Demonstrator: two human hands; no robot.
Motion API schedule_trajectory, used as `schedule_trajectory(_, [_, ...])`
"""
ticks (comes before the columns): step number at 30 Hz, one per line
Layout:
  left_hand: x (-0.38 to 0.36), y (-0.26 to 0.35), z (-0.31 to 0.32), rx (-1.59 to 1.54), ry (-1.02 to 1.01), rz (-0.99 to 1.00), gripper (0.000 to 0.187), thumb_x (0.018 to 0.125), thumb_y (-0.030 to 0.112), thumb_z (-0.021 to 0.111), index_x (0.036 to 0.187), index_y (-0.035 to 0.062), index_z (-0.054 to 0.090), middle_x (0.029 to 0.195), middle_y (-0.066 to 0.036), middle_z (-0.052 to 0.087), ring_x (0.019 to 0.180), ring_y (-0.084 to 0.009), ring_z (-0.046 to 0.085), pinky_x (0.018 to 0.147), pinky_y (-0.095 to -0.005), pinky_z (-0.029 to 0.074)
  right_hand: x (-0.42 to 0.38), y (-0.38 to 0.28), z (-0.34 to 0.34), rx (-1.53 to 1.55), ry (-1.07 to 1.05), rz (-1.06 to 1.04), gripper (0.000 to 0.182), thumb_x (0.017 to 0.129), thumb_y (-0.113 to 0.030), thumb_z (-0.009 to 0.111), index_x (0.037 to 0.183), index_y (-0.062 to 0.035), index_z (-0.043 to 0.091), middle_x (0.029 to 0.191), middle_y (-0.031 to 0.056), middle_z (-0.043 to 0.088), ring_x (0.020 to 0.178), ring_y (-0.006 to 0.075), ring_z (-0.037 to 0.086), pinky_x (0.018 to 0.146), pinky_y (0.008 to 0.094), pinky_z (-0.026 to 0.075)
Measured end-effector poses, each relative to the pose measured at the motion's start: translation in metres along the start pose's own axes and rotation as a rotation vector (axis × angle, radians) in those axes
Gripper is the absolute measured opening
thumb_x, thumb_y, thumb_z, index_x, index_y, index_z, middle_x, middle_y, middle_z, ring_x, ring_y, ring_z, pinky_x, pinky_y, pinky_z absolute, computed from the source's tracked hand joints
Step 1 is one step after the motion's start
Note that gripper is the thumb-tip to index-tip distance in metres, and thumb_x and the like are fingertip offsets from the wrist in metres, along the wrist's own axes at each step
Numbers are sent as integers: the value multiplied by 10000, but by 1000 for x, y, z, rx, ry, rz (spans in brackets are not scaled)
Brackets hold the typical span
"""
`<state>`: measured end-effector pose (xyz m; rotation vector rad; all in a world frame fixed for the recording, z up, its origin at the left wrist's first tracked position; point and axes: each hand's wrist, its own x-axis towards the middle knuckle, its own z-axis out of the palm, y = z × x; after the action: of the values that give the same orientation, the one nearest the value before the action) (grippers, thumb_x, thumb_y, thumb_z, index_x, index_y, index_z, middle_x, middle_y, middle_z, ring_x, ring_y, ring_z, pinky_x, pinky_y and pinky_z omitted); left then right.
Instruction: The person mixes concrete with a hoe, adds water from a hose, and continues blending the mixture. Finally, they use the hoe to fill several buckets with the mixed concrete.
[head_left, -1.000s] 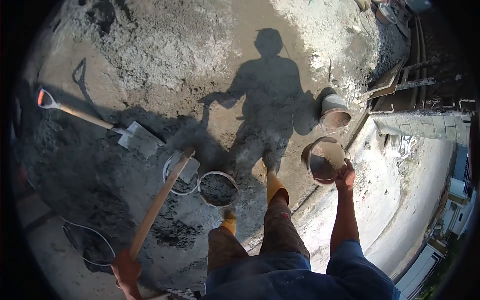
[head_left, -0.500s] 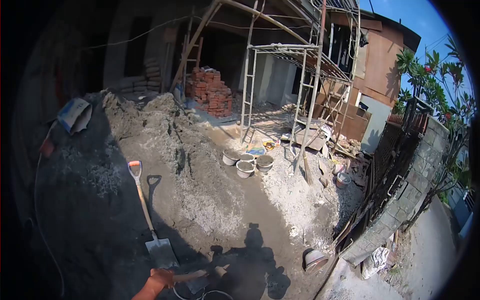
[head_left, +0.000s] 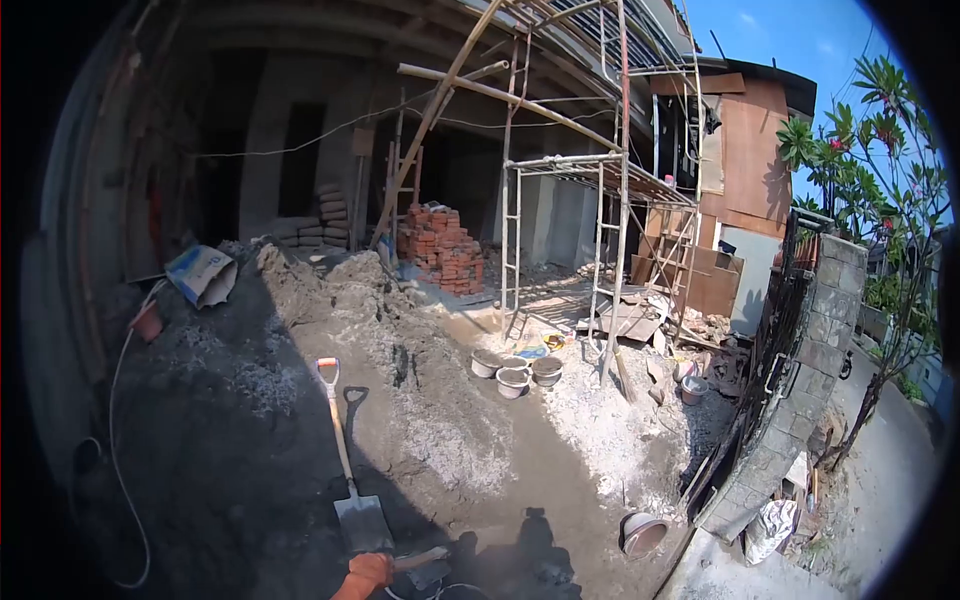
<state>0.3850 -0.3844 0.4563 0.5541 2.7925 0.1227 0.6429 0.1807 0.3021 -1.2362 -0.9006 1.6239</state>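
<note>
My left hand [head_left: 370, 570], low in the frame, is closed around a wooden-handled tool [head_left: 422, 558]. The light handle sticks out to the right of my fist, and I cannot make out the tool's head. Just beneath it, partly cut off by the bottom edge, are thin curved rims [head_left: 460, 588] like those of buckets. A shovel [head_left: 363, 520] with an orange grip lies on the grey sand directly beyond my hand, its blade towards me. My right hand is not in view.
A large sand heap [head_left: 350, 300] rises ahead, with several filled buckets [head_left: 513, 382] beside it. Further back are stacked bricks [head_left: 440, 250] and scaffolding [head_left: 610, 200]. A tipped bucket [head_left: 643, 534] lies near the stone wall [head_left: 825, 300]. A hose [head_left: 115, 450] runs along the left.
The view has tilted up and shifted left, so the scene sits lower and mostly further right. My left hand keeps its grip on the wooden-handled tool and appears lower in the frame.
</note>
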Motion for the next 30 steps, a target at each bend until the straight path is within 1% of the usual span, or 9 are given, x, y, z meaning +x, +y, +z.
schedule_trajectory(8, [-22, -39, 70, -265, -16, 21, 374, 785, 348, 587, 1111, 174, 636, 1089, -136, 651, 1018, -311, 624, 867, -402, 495, -92, 18, -53, -235, 86, -102, 229, 871, -289, 534, 824, -69, 575, 533, 60, 457, 492, 232, 478, 472, 390, 395])
schedule_trajectory(13, [-78, -56, 44, -418, -7, -103, 384, 793, 295, 635, 1139, 131, 613, 1104, -147, 642, 1034, -328, 609, 864, -413, 483, -229, 138, -216, -570, 223, 4, 226, 865, -271, 540, 807, -56, 580, 542, 81, 487, 514, 249, 514, 489, 399, 424])
schedule_trajectory(14, [-84, -64, 46, -414, -28, -93, 393, 800, 303, 638, 1149, 126, 603, 1088, -147, 645, 1030, -334, 606, 858, -419, 480, -243, 150, -226, -638, 121, -308, 241, 860, -241, 544, 753, -28, 577, 536, 76, 468, 535, 210, 502, 498, 369, 404])
schedule_trajectory(15, [-88, -72, 55, -457, -42, -131, 402, 797, 289, 641, 1153, 111, 590, 1074, -148, 646, 1023, -338, 603, 857, -423, 476, -250, 150, -230, -605, 89, -297, 264, 862, -241, 555, 731, -13, 585, 564, 79, 499, 547, 193, 505, 502, 357, 399])
schedule_trajectory(19, [-121, -103, 85, -463, 3, -58, 403, 813, 264, 639, 1163, 78, 566, 1074, -146, 643, 1021, -342, 600, 864, -428, 474, -297, 98, -211, -874, -19, -302, 307, 865, -249, 513, 814, 24, 644, 751, 157, 664, 741, 260, 618, 699, 350, 461])
schedule_trajectory(22, [-125, -114, 87, -510, 2, -62, 416, 823, 242, 641, 1190, 70, 552, 1094, -138, 641, 1038, -333, 596, 877, -426, 469, -308, 85, -209, -762, -11, -274, 310, 868, -260, 498, 808, 10, 638, 588, 47, 524, 558, 156, 480, 556, 305, 391])
schedule_trajectory(24, [-122, -117, 75, -513, -27, -73, 414, 831, 233, 638, 1200, 67, 549, 1119, -136, 633, 1053, -326, 591, 887, -422, 465, -340, 60, -185, -631, 18, -35, 272, 868, -278, 532, 812, -37, 646, 533, 33, 487, 450, 138, 440, 448, 284, 371])
schedule_trajectory(25, [-119, -118, 72, -506, -38, -69, 415, 835, 231, 635, 1206, 68, 546, 1132, -136, 627, 1059, -323, 588, 890, -421, 463, -353, 53, -173, -693, -10, -60, 231, 868, -266, 552, 827, -57, 641, 513, 25, 465, 417, 125, 418, 405, 275, 351])
schedule_trajectory(30, [-98, -125, 46, -497, -47, -66, 410, 838, 221, 632, 1204, 55, 550, 1106, -143, 638, 1051, -322, 595, 890, -419, 462, -385, 53, -106, -541, -181, 104, 196, 893, -232, 587, 826, -48, 582, 522, 1, 450, 414, 88, 410, 404, 248, 339])
